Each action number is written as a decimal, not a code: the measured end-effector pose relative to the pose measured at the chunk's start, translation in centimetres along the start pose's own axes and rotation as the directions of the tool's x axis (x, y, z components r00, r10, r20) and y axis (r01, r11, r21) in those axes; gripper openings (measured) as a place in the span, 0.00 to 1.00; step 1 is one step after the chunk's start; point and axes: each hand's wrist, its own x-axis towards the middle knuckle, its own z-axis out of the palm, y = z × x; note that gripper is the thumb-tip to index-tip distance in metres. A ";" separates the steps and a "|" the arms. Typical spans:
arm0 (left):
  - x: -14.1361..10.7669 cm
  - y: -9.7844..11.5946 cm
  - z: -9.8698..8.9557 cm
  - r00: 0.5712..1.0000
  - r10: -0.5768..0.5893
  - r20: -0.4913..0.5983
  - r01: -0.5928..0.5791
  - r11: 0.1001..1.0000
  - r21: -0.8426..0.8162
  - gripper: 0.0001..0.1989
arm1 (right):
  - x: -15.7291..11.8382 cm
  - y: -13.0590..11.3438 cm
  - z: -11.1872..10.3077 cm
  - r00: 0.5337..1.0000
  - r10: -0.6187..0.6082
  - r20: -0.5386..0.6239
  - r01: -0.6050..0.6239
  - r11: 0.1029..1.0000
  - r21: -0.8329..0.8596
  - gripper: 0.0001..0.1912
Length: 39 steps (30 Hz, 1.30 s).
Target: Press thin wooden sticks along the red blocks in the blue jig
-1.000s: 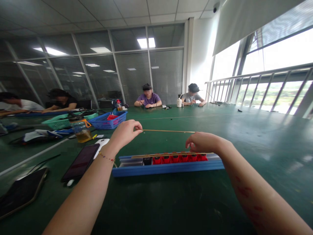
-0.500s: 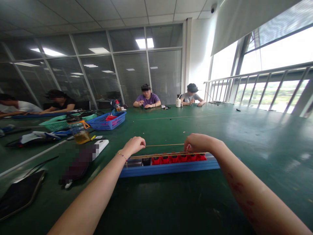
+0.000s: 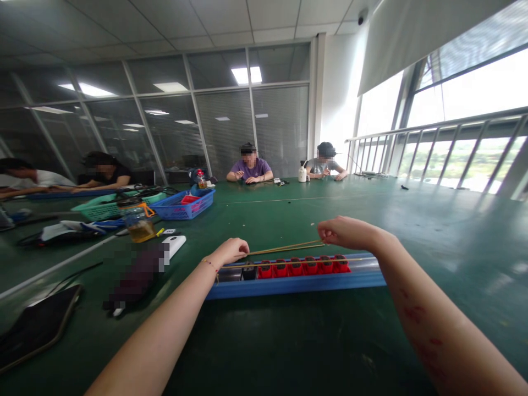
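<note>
A long blue tray (image 3: 297, 284) lies across the green table, holding a row of several red blocks (image 3: 296, 268) with dark tops and one black block (image 3: 249, 271) at their left. One thin tan stick (image 3: 305, 263) rests lengthwise over the blocks. Behind the tray, thin tan sticks (image 3: 284, 248) stretch between my hands. My left hand (image 3: 234, 251) pinches their left end near the tray's back left. At the right, my right hand (image 3: 332, 232) is raised a little, its fingers closed on the right end of at least one stick.
On the left are a dark pouch (image 3: 138, 278), a phone (image 3: 39, 324), a jar of amber liquid (image 3: 140, 223), a blue basket (image 3: 185, 206) and a green basket (image 3: 99, 208). Several people sit around the table's far and left sides. A white bottle (image 3: 302, 174) stands far back.
My right hand has moved right and slightly up from the tray, with stick ends in its fingers. More than one stick now spans between my hands, and fewer lie over the blocks.
</note>
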 end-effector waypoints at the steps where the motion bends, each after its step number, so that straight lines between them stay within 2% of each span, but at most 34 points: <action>1: 0.0 -0.1 0.0 1.000 0.003 0.003 -0.003 1.000 -0.022 0.09 | 0.0 0.5 0.0 1.000 0.024 -0.010 -0.024 1.000 0.005 0.07; 7: 0.4 -0.4 0.4 0.999 -0.037 -0.011 0.036 0.995 -0.090 0.10 | 1.2 2.9 2.3 0.997 0.076 0.017 -0.076 0.997 0.006 0.08; 11: 0.3 -0.1 0.4 0.995 -0.085 -0.042 0.081 0.993 -0.090 0.20 | 2.7 2.9 4.3 0.993 0.039 0.110 -0.052 0.992 0.118 0.12; 14: 0.2 0.1 0.4 0.997 -0.072 -0.032 0.068 0.993 -0.096 0.25 | 3.8 2.5 5.4 0.987 0.010 0.159 -0.036 0.986 0.162 0.15; 19: 0.4 -0.2 0.6 0.999 -0.051 0.009 0.051 0.994 -0.094 0.21 | 4.9 1.9 6.5 0.975 -0.023 0.221 -0.026 0.976 0.217 0.20; 23: 0.5 -0.4 0.7 0.999 -0.031 -0.015 0.030 0.998 -0.052 0.14 | 5.2 2.1 7.0 0.961 -0.074 0.268 -0.005 0.959 0.285 0.24; 28: 0.4 -0.3 0.7 1.000 0.006 -0.027 -0.007 0.999 -0.040 0.11 | 5.2 2.8 7.6 0.946 -0.107 0.306 -0.005 0.939 0.345 0.25; 33: 0.3 -0.2 0.7 0.999 0.003 -0.035 -0.004 0.999 -0.041 0.09 | 5.0 3.0 7.6 0.953 -0.100 0.284 -0.009 0.934 0.358 0.23; 39: 0.4 -0.1 0.7 0.999 -0.013 -0.044 0.011 0.999 -0.036 0.08 | 3.4 1.9 4.4 0.975 -0.079 0.209 0.007 0.945 0.327 0.22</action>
